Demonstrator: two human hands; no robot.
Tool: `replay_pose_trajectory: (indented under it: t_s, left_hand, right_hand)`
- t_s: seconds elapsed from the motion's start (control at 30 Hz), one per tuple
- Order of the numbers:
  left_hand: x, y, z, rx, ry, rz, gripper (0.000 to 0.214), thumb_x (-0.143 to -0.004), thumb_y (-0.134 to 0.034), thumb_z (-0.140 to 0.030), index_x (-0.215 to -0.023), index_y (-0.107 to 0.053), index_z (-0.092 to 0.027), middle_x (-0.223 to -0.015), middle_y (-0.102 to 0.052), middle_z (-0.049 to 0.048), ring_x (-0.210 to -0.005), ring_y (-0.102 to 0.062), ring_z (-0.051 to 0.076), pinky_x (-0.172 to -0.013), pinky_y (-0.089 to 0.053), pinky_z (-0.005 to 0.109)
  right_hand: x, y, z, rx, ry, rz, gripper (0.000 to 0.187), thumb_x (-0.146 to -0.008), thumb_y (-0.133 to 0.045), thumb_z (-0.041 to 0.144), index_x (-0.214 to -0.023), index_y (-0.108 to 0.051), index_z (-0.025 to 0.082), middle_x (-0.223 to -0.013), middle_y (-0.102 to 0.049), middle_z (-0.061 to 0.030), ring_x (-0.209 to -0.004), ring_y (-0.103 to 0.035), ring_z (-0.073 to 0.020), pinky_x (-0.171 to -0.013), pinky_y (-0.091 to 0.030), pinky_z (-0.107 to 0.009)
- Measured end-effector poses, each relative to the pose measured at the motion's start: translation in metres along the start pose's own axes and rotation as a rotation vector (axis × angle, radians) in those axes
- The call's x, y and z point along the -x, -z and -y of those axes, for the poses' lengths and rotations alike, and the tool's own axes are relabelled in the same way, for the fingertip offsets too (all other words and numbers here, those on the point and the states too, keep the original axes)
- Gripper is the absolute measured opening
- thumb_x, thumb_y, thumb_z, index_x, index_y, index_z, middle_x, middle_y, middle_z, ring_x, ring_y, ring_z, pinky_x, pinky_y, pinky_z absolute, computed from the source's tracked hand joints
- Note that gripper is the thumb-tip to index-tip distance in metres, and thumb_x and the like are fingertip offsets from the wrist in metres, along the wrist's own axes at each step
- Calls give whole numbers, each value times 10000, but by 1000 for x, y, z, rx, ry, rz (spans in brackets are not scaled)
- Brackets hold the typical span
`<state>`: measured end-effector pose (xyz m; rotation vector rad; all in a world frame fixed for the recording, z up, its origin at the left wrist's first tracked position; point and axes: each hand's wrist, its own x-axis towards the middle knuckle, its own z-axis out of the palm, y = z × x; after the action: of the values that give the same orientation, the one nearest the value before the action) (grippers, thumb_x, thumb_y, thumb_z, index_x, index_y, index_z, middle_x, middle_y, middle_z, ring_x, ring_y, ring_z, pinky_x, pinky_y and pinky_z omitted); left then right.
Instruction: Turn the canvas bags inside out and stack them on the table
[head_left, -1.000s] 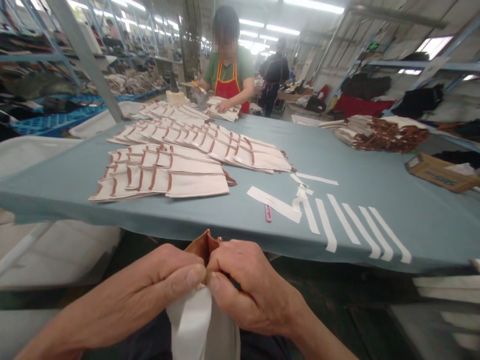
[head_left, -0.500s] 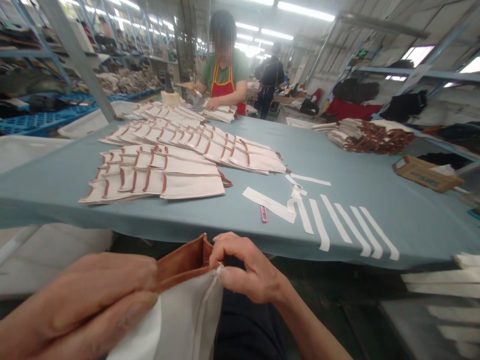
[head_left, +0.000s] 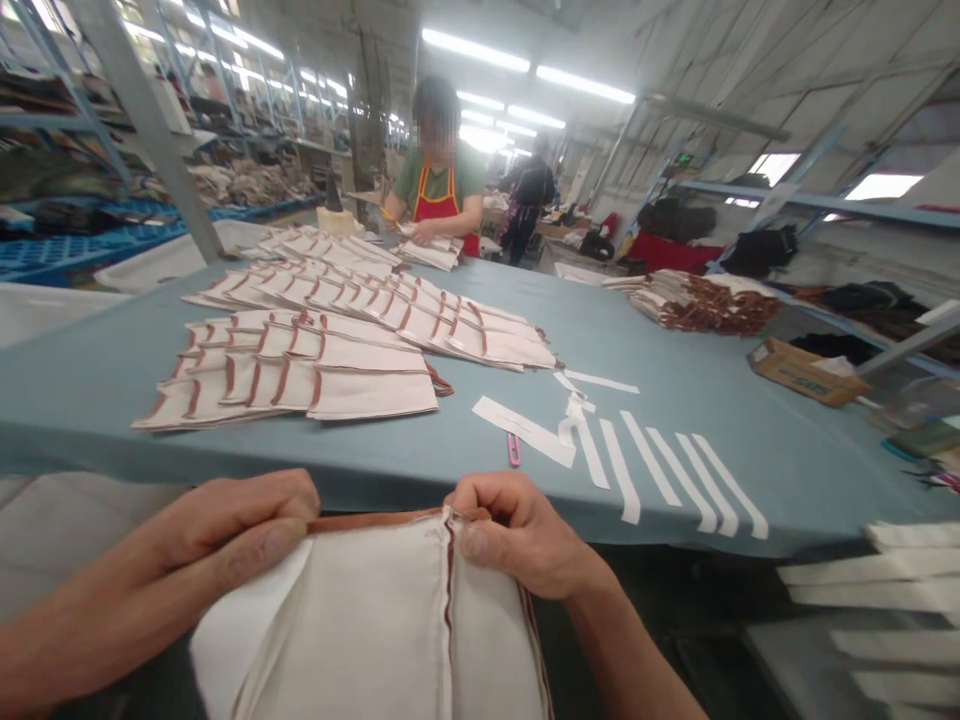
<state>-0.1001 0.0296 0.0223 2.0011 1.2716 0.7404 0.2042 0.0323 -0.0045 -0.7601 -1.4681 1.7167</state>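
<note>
I hold a cream canvas bag (head_left: pixel 375 620) with brown trim in front of me, below the table's near edge. My left hand (head_left: pixel 202 560) pinches its top edge at the left. My right hand (head_left: pixel 517 535) pinches the top edge at the right, thumb on the brown seam. Both hands are closed on the fabric. The bag is spread flat between them.
A blue-grey table (head_left: pixel 675 360) carries overlapping rows of finished bags (head_left: pixel 300 360), white strips (head_left: pixel 660 465) and a small pink tool (head_left: pixel 514 448). A bag pile (head_left: pixel 697 300) and cardboard box (head_left: pixel 802 370) lie at the right. A person in a red apron (head_left: pixel 439 195) works at the far end.
My hands have moved apart from a bunched pinch, spreading the bag's top edge flat and wide. The view has tilted slightly.
</note>
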Motion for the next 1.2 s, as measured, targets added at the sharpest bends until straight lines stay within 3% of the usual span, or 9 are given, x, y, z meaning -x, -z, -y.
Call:
replay_pose_trajectory:
  t_s: [0.07,0.2,0.27,0.37,0.47,0.7,0.83,1.03,1.2]
  left_hand:
    - [-7,2,0,12,-24,67,525,-1007,-532,-651,-695,-660,-248,-684,-658,-50,-647,-603,162,-585,-491,182]
    - [-14,4,2,-36,-94,53,459,-1046,-510,-546,-813,-736,-221,-784,-725,-57,-749,-668,149,-708,-528,147]
    - [-17,2,-3,-52,-139,69,368,-1048,-531,-455,-891,-769,-222,-861,-757,-56,-818,-696,152,-775,-533,138]
    - [-22,-4,-17,-71,-282,190,179,-971,-657,-334,-1015,-808,-248,-987,-811,-46,-936,-743,172,-878,-540,154]
    - [-23,-15,-26,-73,-343,219,130,-941,-670,-260,-998,-787,-264,-952,-813,-60,-888,-745,147,-845,-524,157]
    - [-17,-30,-24,-113,-323,269,210,-988,-576,-223,-915,-768,-263,-846,-791,-85,-785,-709,121,-777,-464,198]
    - [-16,-35,-24,-96,-280,316,301,-1034,-487,-242,-807,-684,-229,-751,-702,-62,-710,-653,123,-716,-449,215]
    - [1,-42,-20,29,-146,346,377,-1151,-423,-359,-902,-677,-236,-856,-692,-42,-819,-676,148,-797,-513,199]
    - [0,-45,-16,139,-98,369,410,-1168,-419,-426,-903,-659,-225,-881,-672,-30,-846,-675,170,-816,-537,230]
  right_hand:
    - [1,-1,4,48,-22,-3,611,-852,-885,714,-768,-568,199,-684,-383,83,-618,-275,-87,-562,-227,-250]
    - [2,-7,11,150,-48,9,618,-867,-853,744,-778,-582,195,-664,-350,92,-605,-259,-84,-538,-207,-248]
    - [1,-12,14,208,-43,9,590,-879,-857,716,-787,-598,193,-646,-356,97,-583,-262,-81,-518,-203,-244]
    - [-1,-19,18,308,14,45,517,-916,-866,627,-792,-625,187,-638,-394,97,-567,-299,-79,-523,-251,-238]
    - [-2,-21,19,388,82,78,481,-961,-841,577,-784,-628,184,-656,-435,90,-575,-344,-79,-559,-301,-238]
    - [3,-17,5,441,12,105,502,-974,-800,615,-775,-610,194,-656,-443,89,-593,-353,-92,-578,-323,-237]
    - [4,-19,-4,504,33,76,455,-979,-785,573,-784,-602,205,-696,-531,66,-611,-399,-106,-592,-342,-242]
    - [4,-20,-13,536,202,38,413,-1032,-735,519,-784,-603,215,-759,-633,24,-699,-503,-138,-717,-421,-274]
    - [3,-20,-18,403,157,50,443,-999,-781,564,-797,-599,214,-783,-634,22,-710,-505,-138,-668,-432,-259]
